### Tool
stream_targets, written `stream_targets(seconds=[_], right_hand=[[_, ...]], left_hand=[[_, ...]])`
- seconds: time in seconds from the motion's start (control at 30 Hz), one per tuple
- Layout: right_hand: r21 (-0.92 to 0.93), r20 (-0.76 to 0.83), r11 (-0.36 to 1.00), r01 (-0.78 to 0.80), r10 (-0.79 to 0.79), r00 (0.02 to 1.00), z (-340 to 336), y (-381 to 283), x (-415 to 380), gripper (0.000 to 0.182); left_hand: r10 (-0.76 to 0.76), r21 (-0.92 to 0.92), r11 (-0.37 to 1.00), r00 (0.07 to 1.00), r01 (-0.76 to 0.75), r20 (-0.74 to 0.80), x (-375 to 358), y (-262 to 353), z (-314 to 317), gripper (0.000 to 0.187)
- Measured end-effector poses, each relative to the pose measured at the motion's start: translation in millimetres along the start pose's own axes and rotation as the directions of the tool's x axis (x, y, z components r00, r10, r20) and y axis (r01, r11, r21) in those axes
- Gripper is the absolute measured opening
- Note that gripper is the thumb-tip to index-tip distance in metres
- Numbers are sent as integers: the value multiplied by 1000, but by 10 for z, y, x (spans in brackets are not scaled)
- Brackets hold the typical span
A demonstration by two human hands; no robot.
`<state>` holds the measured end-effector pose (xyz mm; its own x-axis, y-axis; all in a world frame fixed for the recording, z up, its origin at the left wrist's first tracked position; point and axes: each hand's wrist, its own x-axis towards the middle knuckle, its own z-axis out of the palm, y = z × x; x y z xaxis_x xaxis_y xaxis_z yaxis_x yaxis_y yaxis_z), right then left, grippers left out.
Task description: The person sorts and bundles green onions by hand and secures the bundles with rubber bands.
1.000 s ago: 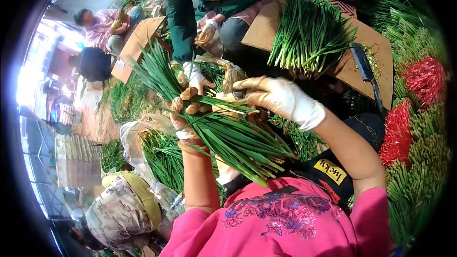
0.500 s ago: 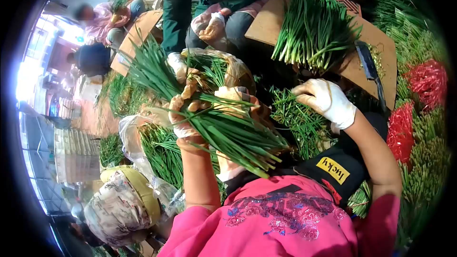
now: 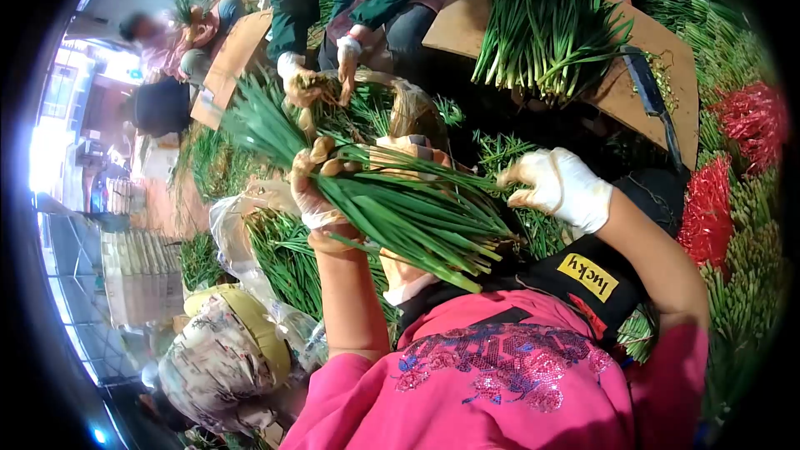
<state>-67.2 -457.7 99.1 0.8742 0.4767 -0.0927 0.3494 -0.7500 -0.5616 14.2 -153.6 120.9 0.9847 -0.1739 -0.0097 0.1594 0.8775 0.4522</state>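
Note:
My left hand (image 3: pixel 313 187), in a white glove with stained fingertips, is closed around a bunch of garlic chives (image 3: pixel 408 212). Dark green leaves fan out to the upper left, and the pale stem ends point to the lower right, above my lap. My right hand (image 3: pixel 562 187), gloved too, is just right of the bunch. Its fingers are curved, with a gap between thumb and forefinger, beside a few stalks that stick out from the bunch. Whether it touches those stalks is hard to make out.
Across from me a person's gloved hands (image 3: pixel 321 79) are over a plastic bag of greens. A board (image 3: pixel 675 117) at upper right bears a pile of chives (image 3: pixel 546 33) and a cleaver (image 3: pixel 646 92). Red ties (image 3: pixel 704 212) lie on bundles at right. Another bag (image 3: pixel 233 221) is at left.
My right hand has moved left and slightly down, closer to the stem ends. My left hand keeps hold of the chives. The person opposite has drawn their hands back from near my bunch.

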Motion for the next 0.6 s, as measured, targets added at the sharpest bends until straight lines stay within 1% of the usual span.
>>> stream_targets(seconds=[0.03,0.07,0.13,0.2,0.23,0.27,0.33,0.37,0.4,0.43,0.47,0.5,0.53,0.57,0.6], right_hand=[[37,-173,999,-31,37,984,-38,72,-52,43],[57,-330,997,45,-24,944,-49,206,-7,53],[159,-499,978,132,-36,866,-277,-26,76,68],[399,-566,860,318,-42,823,-295,-360,239,84],[352,-567,886,302,-54,822,-244,-471,248,93],[131,-646,963,234,-97,757,-248,-610,205,97],[343,-672,880,328,-14,741,-442,-458,212,98],[548,-675,752,367,138,725,-559,-408,136,93],[476,-633,878,43,309,710,-732,-323,46,88],[482,-666,871,99,290,687,-934,-255,-58,84],[482,-699,862,156,271,661,-1111,-169,-156,80],[505,-735,837,211,289,614,-1241,-48,-239,77],[488,-773,845,219,303,557,-1348,124,-339,73],[471,-808,853,224,315,498,-1455,296,-440,68],[376,-847,894,243,226,481,-1559,470,-511,65]], left_hand=[[24,46,999,999,-26,43,-13,-85,84,13],[-102,-33,994,985,108,137,20,-136,173,8],[-152,227,966,984,127,94,91,-328,358,11],[-224,356,917,970,179,89,142,-582,729,18],[-158,445,888,986,116,58,235,-742,781,21],[-266,422,897,922,130,280,325,-874,902,18],[-227,409,910,905,66,360,436,-1129,1260,16],[-171,535,841,898,-82,406,463,-1235,1555,16],[-121,636,737,882,-228,456,515,-1353,1811,17],[-45,561,621,689,-548,723,713,-1525,1947,16],[-21,370,469,409,-802,912,857,-1694,2077,17],[-119,486,736,617,-471,778,754,-1791,2356,16],[-293,482,875,734,-53,613,650,-1904,2626,15],[-227,427,897,711,-113,666,712,-2106,2748,13],[-239,472,865,685,-172,688,784,-2262,2832,25]])
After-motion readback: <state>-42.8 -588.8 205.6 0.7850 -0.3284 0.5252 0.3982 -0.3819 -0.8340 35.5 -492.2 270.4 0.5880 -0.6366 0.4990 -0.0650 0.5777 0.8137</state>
